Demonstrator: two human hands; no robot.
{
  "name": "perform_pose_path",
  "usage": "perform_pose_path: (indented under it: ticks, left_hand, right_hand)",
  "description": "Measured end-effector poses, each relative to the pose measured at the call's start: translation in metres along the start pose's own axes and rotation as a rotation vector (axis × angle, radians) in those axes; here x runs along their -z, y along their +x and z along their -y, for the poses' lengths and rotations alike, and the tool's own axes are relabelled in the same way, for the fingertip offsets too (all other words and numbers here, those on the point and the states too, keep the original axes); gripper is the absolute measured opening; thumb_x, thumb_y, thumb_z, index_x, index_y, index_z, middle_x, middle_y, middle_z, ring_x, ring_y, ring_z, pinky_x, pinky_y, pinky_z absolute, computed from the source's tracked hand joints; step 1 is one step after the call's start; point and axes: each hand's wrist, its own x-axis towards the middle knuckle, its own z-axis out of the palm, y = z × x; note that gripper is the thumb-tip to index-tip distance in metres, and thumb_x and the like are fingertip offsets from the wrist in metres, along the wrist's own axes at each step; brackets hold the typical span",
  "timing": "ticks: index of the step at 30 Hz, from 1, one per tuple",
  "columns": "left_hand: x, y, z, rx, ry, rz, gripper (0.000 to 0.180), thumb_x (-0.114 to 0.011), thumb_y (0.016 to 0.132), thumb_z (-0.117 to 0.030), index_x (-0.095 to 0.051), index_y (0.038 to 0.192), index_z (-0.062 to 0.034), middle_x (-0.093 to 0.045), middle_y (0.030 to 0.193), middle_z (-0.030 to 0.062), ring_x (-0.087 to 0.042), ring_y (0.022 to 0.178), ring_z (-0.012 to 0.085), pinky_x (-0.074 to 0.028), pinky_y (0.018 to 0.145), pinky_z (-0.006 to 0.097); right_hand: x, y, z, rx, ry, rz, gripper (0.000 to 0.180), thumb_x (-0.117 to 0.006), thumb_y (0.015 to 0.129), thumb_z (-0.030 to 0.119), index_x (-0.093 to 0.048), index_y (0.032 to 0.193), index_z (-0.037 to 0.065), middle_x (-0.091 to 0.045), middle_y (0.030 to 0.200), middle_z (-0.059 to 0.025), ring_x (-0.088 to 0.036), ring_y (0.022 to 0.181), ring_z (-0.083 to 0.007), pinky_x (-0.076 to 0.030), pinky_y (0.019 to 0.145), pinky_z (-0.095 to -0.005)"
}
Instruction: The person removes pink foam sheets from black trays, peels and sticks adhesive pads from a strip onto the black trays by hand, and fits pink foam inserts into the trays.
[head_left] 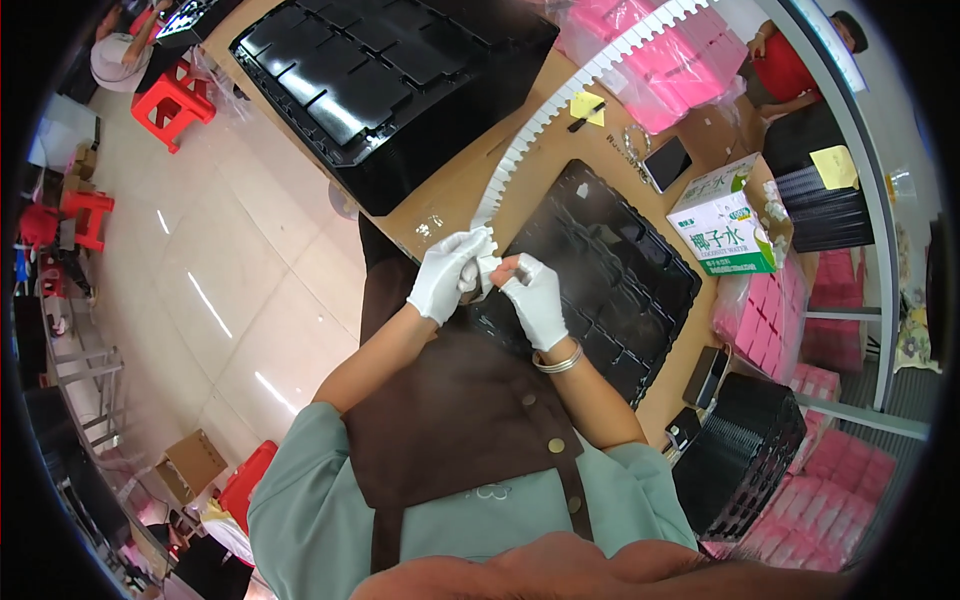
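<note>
A long white notched strip [520, 150] curves down from the top right, and its near end lies bunched between my hands. My left hand [443, 277], in a white glove, is closed around that end. My right hand [536, 303], gloved with bare thumb and index fingertips, pinches at the strip's edge right beside the left; the exact contact is partly hidden. Under and beside my right hand lies a flat black plastic tray [610, 270] with moulded compartments. A tall stack of glossy black trays [400, 80] stands beyond my left hand.
On the cardboard-covered table [440, 215] are a phone [666, 163], a yellow note [587, 108] with a black clip-like object and a white-green carton [730, 220]. Pink bagged packs [660, 60] sit behind. More black trays [745, 455] stand at right. Red stools [173, 105] and other people are farther off.
</note>
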Motion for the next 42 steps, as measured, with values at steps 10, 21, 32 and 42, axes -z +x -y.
perform_pose_path:
  ticks: [10, 21, 32, 42]
  left_hand:
    - [0.019, 0.011, 0.000, -0.178, -0.046, -0.161, 0.023, -0.059, 0.095, -0.018, -0.064, 0.105, 0.0016, -0.057, 0.062, -0.0003, -0.045, 0.046, 0.0032, -0.033, 0.044, 0.016]
    - [0.007, -0.017, 0.009, -0.277, 0.176, -0.165, 0.021, -0.062, 0.093, -0.019, -0.068, 0.102, -0.0012, -0.061, 0.071, -0.0018, -0.049, 0.056, 0.0007, -0.036, 0.048, 0.016]
    - [-0.015, -0.005, 0.003, -0.002, 0.037, 0.041, 0.028, -0.058, 0.095, -0.025, -0.063, 0.105, 0.0001, -0.059, 0.073, -0.0009, -0.047, 0.054, 0.0017, -0.034, 0.045, 0.017]
    - [-0.013, 0.014, 0.018, -0.106, 0.245, -0.100, 0.022, -0.058, 0.096, -0.023, -0.064, 0.098, -0.0018, -0.054, 0.067, -0.0033, -0.045, 0.053, 0.0027, -0.032, 0.047, 0.017]
  right_hand:
    - [0.034, -0.003, 0.014, 0.376, -0.925, 0.136, 0.007, -0.072, 0.065, 0.008, -0.067, 0.069, 0.006, -0.061, 0.093, -0.0102, -0.058, 0.087, -0.0282, -0.048, 0.074, -0.0378]
    - [0.012, -0.004, 0.006, -0.012, -0.441, 0.048, 0.024, -0.076, 0.075, 0.011, -0.061, 0.092, 0.001, -0.058, 0.092, -0.0084, -0.059, 0.068, -0.0163, -0.050, 0.061, -0.0312]
    - [0.020, -0.013, 0.003, 0.091, -0.020, -0.043, 0.008, -0.069, 0.081, 0.005, -0.064, 0.086, 0.000, -0.063, 0.079, -0.0010, -0.057, 0.072, -0.0083, -0.046, 0.066, -0.0243]
    - [0.227, -0.007, -0.009, 0.315, -0.853, -0.700, 0.007, -0.065, 0.070, -0.001, -0.064, 0.070, 0.006, -0.062, 0.079, -0.0131, -0.062, 0.073, -0.0298, -0.051, 0.068, -0.0379]
